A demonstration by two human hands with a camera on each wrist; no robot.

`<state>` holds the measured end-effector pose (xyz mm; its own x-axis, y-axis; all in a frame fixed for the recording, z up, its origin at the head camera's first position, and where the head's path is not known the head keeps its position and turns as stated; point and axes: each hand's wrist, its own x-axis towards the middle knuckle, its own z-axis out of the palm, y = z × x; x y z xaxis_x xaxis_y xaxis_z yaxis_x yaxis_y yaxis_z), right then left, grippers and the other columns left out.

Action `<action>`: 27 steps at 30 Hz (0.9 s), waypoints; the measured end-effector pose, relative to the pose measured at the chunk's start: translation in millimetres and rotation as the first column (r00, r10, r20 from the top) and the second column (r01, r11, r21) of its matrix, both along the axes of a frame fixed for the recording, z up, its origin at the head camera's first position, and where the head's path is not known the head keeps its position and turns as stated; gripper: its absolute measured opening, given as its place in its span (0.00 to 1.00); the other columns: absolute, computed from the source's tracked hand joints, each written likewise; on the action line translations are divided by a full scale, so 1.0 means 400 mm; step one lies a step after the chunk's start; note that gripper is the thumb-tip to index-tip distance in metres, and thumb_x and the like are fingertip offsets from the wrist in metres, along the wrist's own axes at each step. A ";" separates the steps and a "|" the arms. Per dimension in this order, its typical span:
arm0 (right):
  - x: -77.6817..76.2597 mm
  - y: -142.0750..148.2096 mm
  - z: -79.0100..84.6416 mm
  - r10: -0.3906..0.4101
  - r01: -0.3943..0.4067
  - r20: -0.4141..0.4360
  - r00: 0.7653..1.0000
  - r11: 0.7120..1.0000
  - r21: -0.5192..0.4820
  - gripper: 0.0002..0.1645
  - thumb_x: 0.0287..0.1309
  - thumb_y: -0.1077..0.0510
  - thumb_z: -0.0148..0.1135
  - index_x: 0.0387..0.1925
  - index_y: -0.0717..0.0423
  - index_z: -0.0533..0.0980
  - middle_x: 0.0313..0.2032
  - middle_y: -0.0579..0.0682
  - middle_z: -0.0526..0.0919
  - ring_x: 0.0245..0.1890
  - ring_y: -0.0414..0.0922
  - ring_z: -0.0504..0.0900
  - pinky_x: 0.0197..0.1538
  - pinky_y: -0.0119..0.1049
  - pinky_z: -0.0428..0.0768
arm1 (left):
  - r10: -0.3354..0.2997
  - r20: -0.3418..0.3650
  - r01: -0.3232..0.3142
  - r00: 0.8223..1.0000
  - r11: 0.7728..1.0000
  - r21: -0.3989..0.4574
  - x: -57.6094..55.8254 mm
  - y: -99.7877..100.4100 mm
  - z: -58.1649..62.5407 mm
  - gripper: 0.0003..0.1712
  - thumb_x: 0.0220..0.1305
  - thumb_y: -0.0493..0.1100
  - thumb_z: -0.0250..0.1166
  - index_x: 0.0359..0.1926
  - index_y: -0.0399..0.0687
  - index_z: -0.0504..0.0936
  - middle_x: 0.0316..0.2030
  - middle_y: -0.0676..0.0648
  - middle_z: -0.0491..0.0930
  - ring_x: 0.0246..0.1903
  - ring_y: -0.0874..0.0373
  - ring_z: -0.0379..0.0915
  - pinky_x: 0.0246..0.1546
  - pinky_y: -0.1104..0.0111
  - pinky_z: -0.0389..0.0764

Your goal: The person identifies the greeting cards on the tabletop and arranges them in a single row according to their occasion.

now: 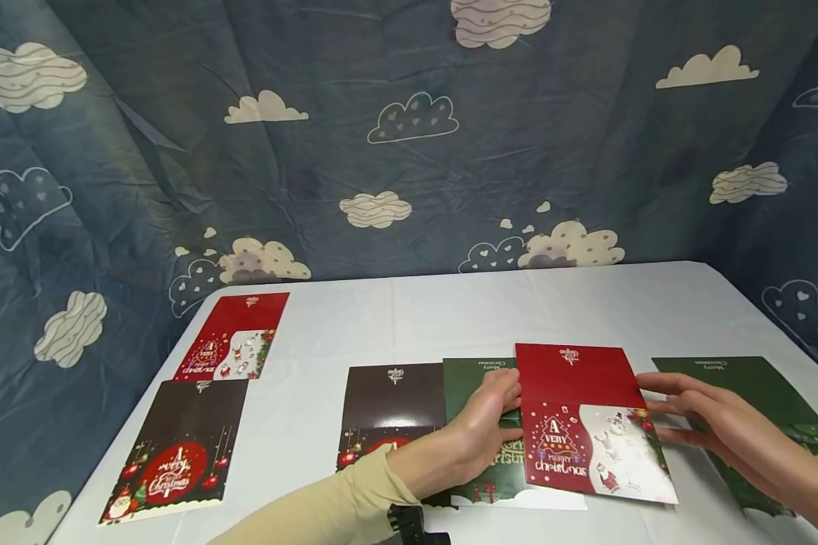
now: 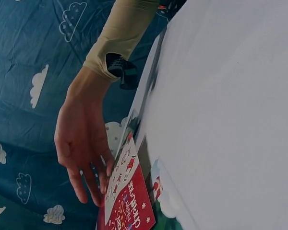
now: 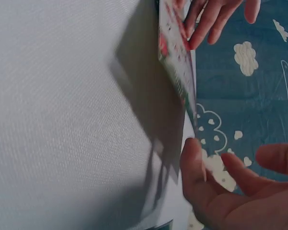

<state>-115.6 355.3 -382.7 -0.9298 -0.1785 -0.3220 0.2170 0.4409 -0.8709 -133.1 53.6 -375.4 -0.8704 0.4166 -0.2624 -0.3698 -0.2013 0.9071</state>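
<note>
A red Christmas card, unfolded with its printed side up, is raised off the table between my hands. My left hand holds it by its left edge, over a green Christmas card. At its right edge, my right hand has its fingers extended and spread, close to or touching the card. In the left wrist view, that right hand reaches down beside the red card. The right wrist view shows the thumb near the card's corner and the other fingers apart from it.
A dark brown Christmas card lies partly behind my left forearm. Another green card lies under my right hand. On the left are a red card and a brown card. A cloud-patterned cloth hangs behind the white table.
</note>
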 end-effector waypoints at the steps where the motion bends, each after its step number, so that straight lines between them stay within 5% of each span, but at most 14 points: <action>1: -0.002 -0.005 0.000 0.001 -0.001 -0.010 1.000 1.000 -0.001 0.35 0.78 0.47 0.39 0.73 0.66 0.53 0.70 0.70 0.53 0.61 0.57 0.68 0.48 0.41 0.83 | -0.003 -0.006 0.003 1.000 1.000 -0.005 -0.002 -0.007 0.002 0.34 0.73 0.56 0.50 0.71 0.42 0.55 0.69 0.37 0.57 0.67 0.43 0.52 0.61 0.43 0.64; 10: -0.018 -0.070 0.020 0.019 -0.027 -0.090 0.996 0.996 -0.083 0.34 0.77 0.47 0.43 0.72 0.66 0.56 0.70 0.67 0.55 0.53 0.34 0.74 0.48 0.40 0.83 | 0.014 -0.032 -0.016 0.999 0.999 -0.036 -0.032 -0.069 0.028 0.35 0.74 0.57 0.47 0.71 0.40 0.53 0.70 0.36 0.59 0.68 0.44 0.53 0.61 0.48 0.64; 27: -0.071 -0.218 0.052 0.036 -0.077 -0.194 0.980 0.974 -0.211 0.35 0.76 0.48 0.45 0.71 0.67 0.56 0.69 0.68 0.58 0.56 0.54 0.77 0.49 0.43 0.82 | -0.015 -0.067 0.009 0.998 0.996 -0.085 -0.077 -0.227 0.034 0.37 0.76 0.57 0.44 0.76 0.43 0.49 0.72 0.37 0.56 0.70 0.44 0.52 0.63 0.49 0.65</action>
